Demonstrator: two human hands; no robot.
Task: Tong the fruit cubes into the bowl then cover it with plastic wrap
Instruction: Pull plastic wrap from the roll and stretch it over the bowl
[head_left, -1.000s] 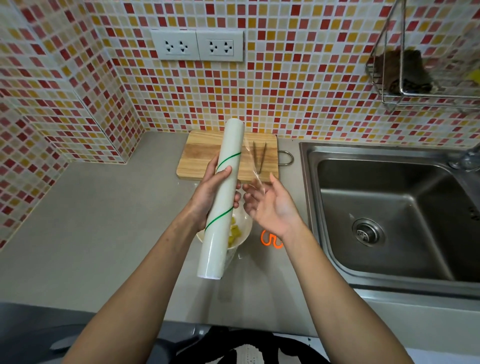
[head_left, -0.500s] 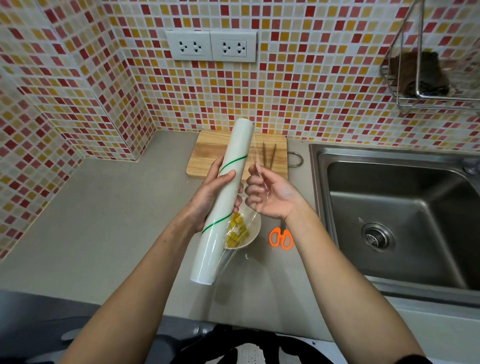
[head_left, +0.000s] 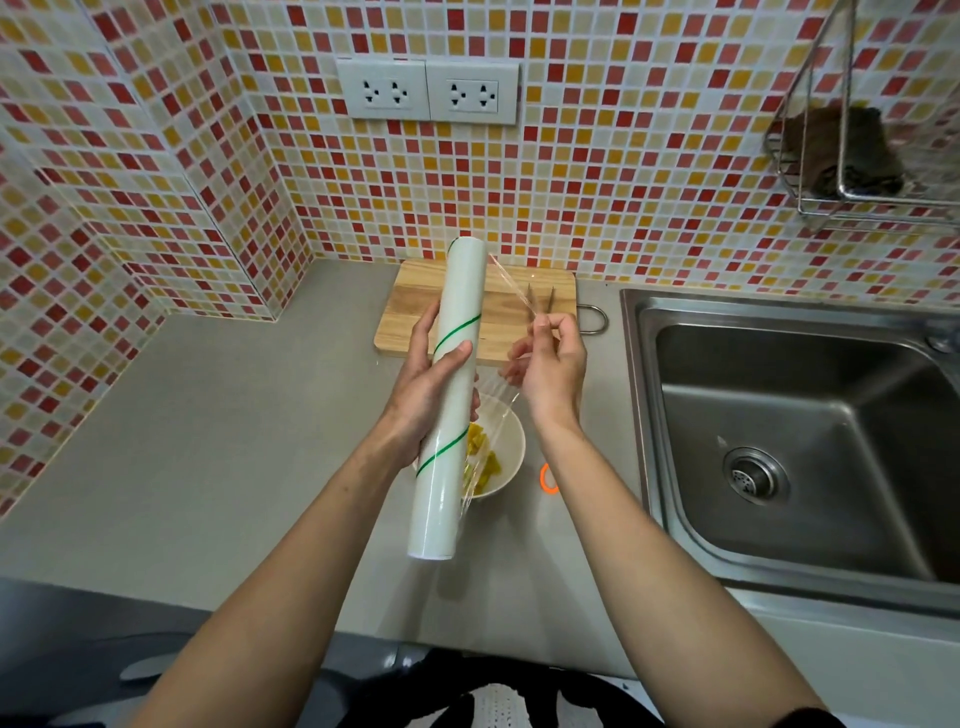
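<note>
My left hand (head_left: 426, 384) grips a long white roll of plastic wrap (head_left: 451, 395) with a green spiral line, held upright and tilted above the counter. My right hand (head_left: 550, 364) pinches the loose edge of the clear film (head_left: 511, 288), pulled a short way off the roll to the right. Below both hands sits a white bowl (head_left: 506, 447) with yellow fruit cubes (head_left: 480, 457), partly hidden by the roll. The tongs (head_left: 540, 299) lie on the wooden cutting board (head_left: 415, 306) behind.
Orange-handled scissors (head_left: 546, 480) lie right of the bowl, mostly hidden by my right forearm. A steel sink (head_left: 800, 436) fills the right side. A wire rack (head_left: 852, 156) hangs on the tiled wall, and sockets (head_left: 427, 91) sit above the board.
My right hand went from open beside the roll to pinching the film edge and has drawn it out to the right. The roll stays in my left hand.
</note>
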